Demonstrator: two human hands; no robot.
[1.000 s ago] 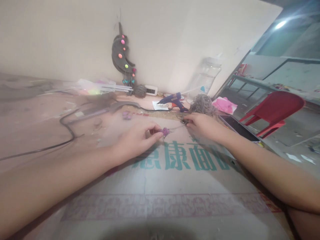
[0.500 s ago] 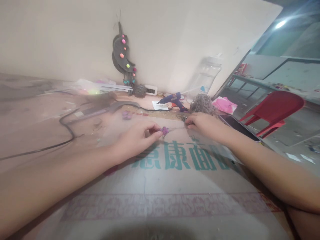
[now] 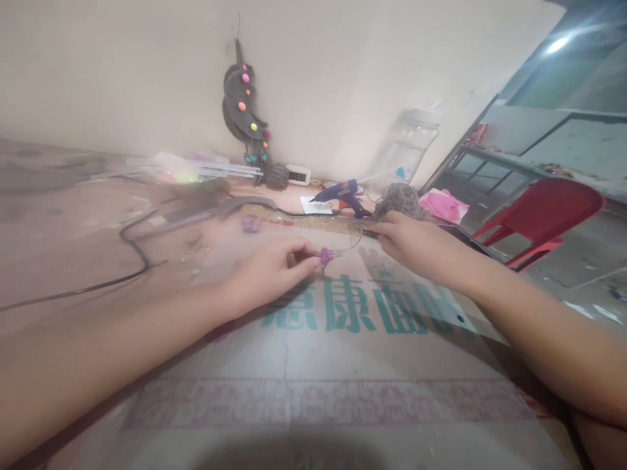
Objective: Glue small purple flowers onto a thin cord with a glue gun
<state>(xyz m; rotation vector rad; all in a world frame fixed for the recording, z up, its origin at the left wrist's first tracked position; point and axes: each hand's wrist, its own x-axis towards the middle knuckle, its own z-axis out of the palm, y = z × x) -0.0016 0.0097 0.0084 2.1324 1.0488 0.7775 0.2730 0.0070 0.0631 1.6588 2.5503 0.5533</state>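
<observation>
My left hand [image 3: 274,267] is closed in a pinch on a small purple knotted piece [image 3: 325,256] above the printed sheet. A thin grey thread [image 3: 350,247] runs from that piece toward the right. My right hand [image 3: 404,238] is closed around a slim dark pointed tool [image 3: 367,230], its tip pointing left; most of it is hidden in the fingers, and I cannot make out its exact kind. Just behind that hand lies a tangle of grey yarn [image 3: 399,201]. Another small purple piece [image 3: 251,224] rests on the table beyond my left hand.
A blue glue gun [image 3: 337,191] stands near the wall on a white paper [image 3: 313,205]. Behind it is a clear bottle [image 3: 414,143]. A decorated dark crescent [image 3: 240,101] leans at the wall. A black cable [image 3: 140,248] crosses the left side. A red chair [image 3: 548,215] stands at right.
My right hand has come off the tabletop with the dark tool in its fingers and shifted slightly right. My left hand keeps its pinch on the purple piece almost in place.
</observation>
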